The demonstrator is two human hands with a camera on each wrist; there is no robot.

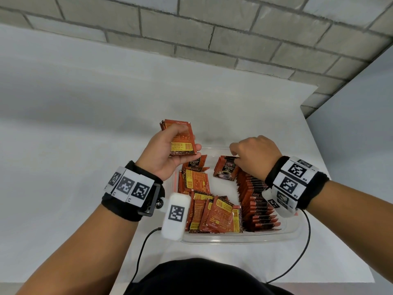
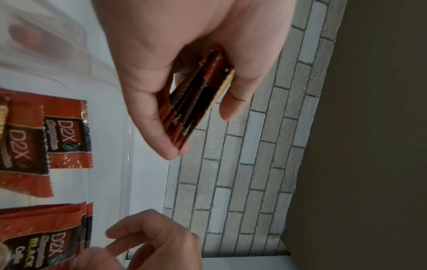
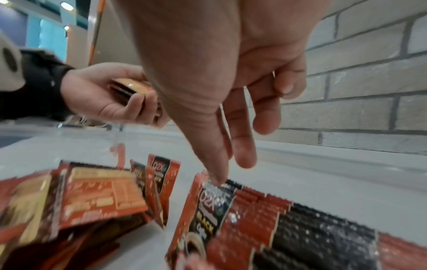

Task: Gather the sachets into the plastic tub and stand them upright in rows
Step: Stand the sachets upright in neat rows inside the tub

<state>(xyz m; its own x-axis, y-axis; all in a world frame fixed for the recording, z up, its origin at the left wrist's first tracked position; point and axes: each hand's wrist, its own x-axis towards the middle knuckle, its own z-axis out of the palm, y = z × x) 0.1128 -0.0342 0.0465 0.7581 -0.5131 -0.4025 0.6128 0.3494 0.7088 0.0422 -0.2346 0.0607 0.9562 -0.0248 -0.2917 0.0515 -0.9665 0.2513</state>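
Observation:
A clear plastic tub (image 1: 234, 239) sits on the white table right in front of me. Along its right side runs a row of upright red and black sachets (image 1: 257, 201) (image 3: 300, 228). The front sachet (image 1: 225, 170) (image 3: 208, 210) of that row leans, label towards me. My right hand (image 1: 235, 155) (image 3: 231, 170) hovers over it with loose fingers, the thumb tip touching its top edge. Above the tub's far left corner, my left hand (image 1: 188, 140) (image 2: 199, 133) grips a small stack of sachets (image 1: 178, 126) (image 2: 198, 95). Several loose sachets (image 1: 212, 213) (image 3: 92, 197) lie flat in the tub's left half.
A grey brick wall (image 1: 212, 39) runs behind the white table (image 1: 85, 124). The table ends at a right edge (image 1: 331, 167) and a near edge by my body. Black cables (image 1: 140, 252) trail from both wrist units over the near edge.

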